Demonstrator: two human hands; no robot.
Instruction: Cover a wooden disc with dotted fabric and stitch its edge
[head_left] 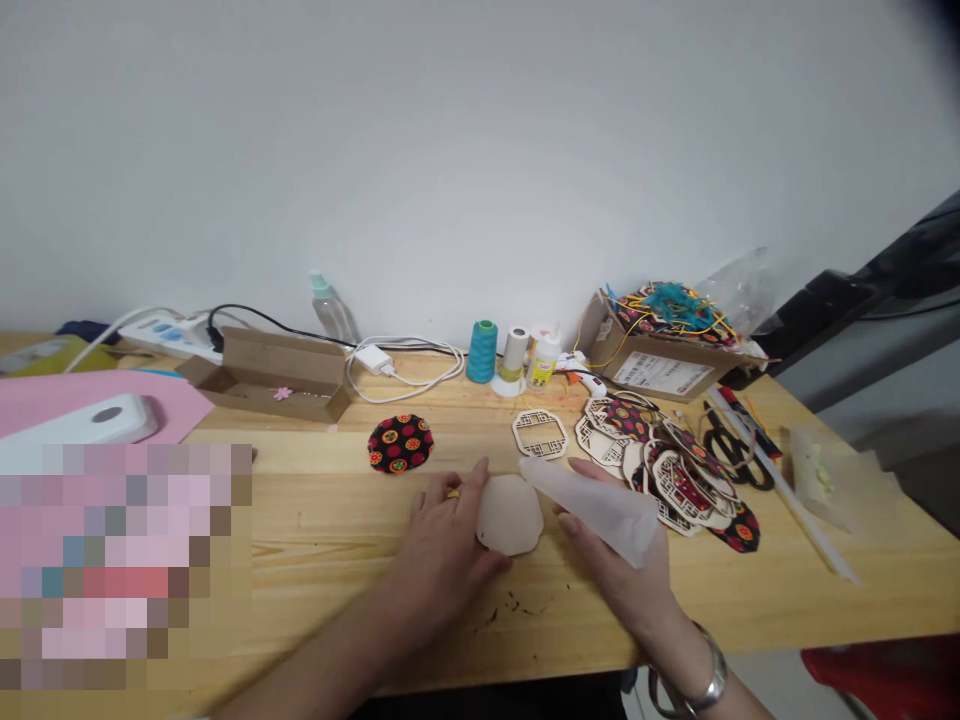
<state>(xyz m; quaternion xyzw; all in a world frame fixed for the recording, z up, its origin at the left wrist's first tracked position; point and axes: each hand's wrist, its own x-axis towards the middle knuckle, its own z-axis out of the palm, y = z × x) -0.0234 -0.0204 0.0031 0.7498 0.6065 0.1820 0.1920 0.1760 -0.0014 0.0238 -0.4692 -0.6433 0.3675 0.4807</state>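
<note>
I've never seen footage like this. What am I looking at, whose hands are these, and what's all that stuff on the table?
No machine is involved here. This one picture comes from a camera worn on a person's head, looking down at their own bare hands. The left hand rests against a pale scalloped disc, and the right hand holds a translucent pointed sheet, though its material is hard to tell. On the wooden table lie a round piece of patterned fabric, a cut-out wooden frame and a pile of similar frames and fabric. Further back are a hot glue gun, a teal thread spool and a cardboard box.
</note>
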